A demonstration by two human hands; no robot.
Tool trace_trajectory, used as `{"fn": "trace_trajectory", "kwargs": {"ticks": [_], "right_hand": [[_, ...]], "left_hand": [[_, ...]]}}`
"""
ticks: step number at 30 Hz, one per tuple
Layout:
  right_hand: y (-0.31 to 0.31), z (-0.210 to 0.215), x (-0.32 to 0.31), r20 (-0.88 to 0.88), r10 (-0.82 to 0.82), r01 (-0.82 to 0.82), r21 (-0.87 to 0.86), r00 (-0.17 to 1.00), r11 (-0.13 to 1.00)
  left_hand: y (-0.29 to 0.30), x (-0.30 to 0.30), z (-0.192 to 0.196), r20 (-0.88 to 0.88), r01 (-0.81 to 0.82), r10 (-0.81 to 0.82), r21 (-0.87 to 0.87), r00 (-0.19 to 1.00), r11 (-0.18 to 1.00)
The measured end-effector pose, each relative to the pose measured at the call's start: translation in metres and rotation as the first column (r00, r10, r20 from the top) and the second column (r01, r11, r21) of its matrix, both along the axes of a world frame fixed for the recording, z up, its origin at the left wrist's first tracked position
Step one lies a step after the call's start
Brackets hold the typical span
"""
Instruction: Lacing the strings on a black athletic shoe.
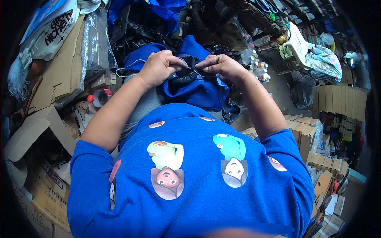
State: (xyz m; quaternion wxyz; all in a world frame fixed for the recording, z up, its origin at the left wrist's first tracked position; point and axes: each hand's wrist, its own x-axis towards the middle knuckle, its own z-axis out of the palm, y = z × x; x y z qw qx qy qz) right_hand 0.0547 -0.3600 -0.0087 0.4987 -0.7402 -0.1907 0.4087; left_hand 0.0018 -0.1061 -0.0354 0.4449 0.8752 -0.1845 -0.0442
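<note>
In front of my lap, both hands work close together over a black piece with a gathered, ribbed edge (183, 78), its kind not clear. My left hand (158, 68) pinches a thin white cord (181, 60) between thumb and fingertips. A loop of pale cord (126, 70) hangs out to the left of that hand. My right hand (223, 66) is closed in a pinch at the black piece's right side, where the cord runs to its fingertips. Blue cloth (194, 94) lies under the black piece, across my lap.
On the left stand flattened cardboard (59, 79), an open carton (31, 135) and a red-capped plastic bottle (99, 97). To the right are a white chair (298, 45) with cloth on it, several small white bottles (260, 70) and stacked cardboard boxes (305, 135).
</note>
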Motion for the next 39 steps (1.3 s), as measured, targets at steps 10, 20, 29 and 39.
{"fn": "trace_trajectory", "kwargs": {"ticks": [10,20,29,39], "right_hand": [[0.012,0.024,-0.019,0.357,0.090,-0.015,-0.208,0.930,0.978],[0.015,-0.008,-0.021,-0.014,-0.230,0.230,0.031,0.973,0.973],[0.030,0.005,-0.010,0.107,-0.157,0.168,-0.096,0.982,0.981],[0.008,-0.003,-0.012,0.163,-0.190,0.189,0.027,0.968,0.982]], "left_hand": [[0.008,-0.011,0.022,0.148,0.034,-0.043,0.064,0.988,0.997],[-0.012,-0.012,-0.001,-0.162,-0.159,0.129,-0.191,0.978,0.969],[-0.017,0.000,0.011,-0.344,-0.081,0.007,-0.200,0.939,0.976],[-0.001,-0.015,0.042,0.096,-0.048,0.016,0.342,0.995,0.939]]}}
